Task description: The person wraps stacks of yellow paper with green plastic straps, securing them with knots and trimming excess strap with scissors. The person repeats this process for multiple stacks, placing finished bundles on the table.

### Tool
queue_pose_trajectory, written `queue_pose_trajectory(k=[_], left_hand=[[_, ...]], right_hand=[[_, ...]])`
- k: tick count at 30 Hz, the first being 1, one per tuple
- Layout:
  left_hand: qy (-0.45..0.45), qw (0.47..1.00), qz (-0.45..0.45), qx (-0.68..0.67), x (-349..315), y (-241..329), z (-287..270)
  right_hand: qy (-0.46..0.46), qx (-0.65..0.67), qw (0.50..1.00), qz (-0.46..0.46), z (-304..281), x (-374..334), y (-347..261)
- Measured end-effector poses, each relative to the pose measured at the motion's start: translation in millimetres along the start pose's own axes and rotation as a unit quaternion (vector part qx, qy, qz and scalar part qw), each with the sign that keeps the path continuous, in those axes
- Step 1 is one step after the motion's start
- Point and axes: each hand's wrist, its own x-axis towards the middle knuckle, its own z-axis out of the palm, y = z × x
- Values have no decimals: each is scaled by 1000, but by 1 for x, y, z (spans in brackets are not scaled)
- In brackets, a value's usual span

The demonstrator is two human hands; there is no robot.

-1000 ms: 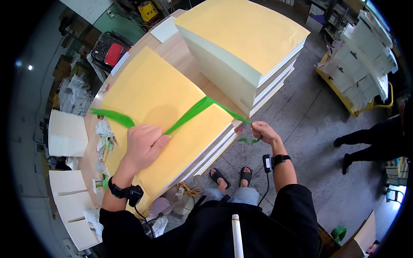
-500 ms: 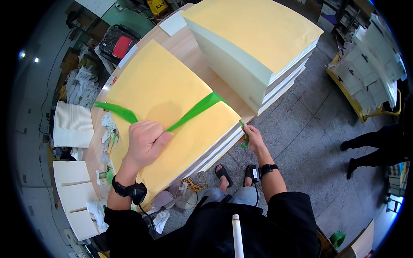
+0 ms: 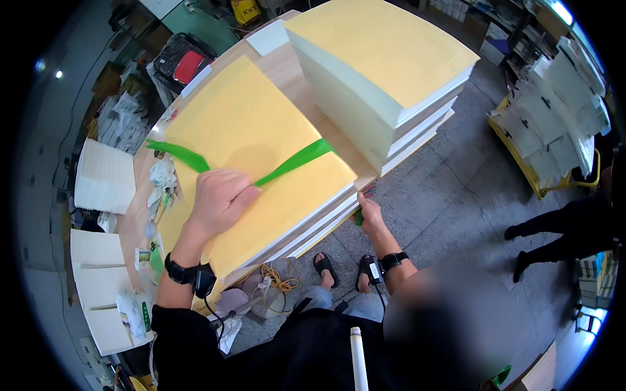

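Note:
A stack of large sheets with a pale yellow top sheet (image 3: 261, 124) lies on the wooden table. Flat green plastic strapping (image 3: 297, 163) runs across its top and over the far right edge; another length of it reaches the left edge. My left hand (image 3: 225, 199) is closed in a fist on the yellow sheet, gripping the strapping where the two lengths meet. At the stack's near right corner, my right hand (image 3: 370, 214) has its fingers closed against the side, with a bit of green strapping showing beneath them. Its fingertips are partly hidden.
A taller yellow-topped stack (image 3: 385, 52) stands behind on the table (image 3: 313, 117). White paper piles (image 3: 104, 176) sit to the left. At right are a loaded yellow trolley (image 3: 515, 156) and another person's legs (image 3: 554, 225). Yellow cord (image 3: 280, 280) lies below the table's near edge.
My right hand has moved in closer against the stack's side, and the loose green end hanging from it shows less. My left hand keeps its grip on top. The whole view has shifted slightly.

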Motion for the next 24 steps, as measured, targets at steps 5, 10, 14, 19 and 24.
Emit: queue_pose_trajectory(k=[5,10,14,19,24], left_hand=[[-31,999,29,15,-12,10,1],[-55,998,15,-16,-18,33,3],[-51,999,8,1,-3,40,11],[-68,997,-14,13,-12,50,2],[-60,998,2,-14,-2,38,14]], right_hand=[[3,51,998,25,-21,-22,29],[10,7,998,60,-34,-52,6],[-59,-49,997,19,-60,-28,-5],[-244,-92,963,62,-69,12,-16],[-258,47,963,69,-68,43,4]])
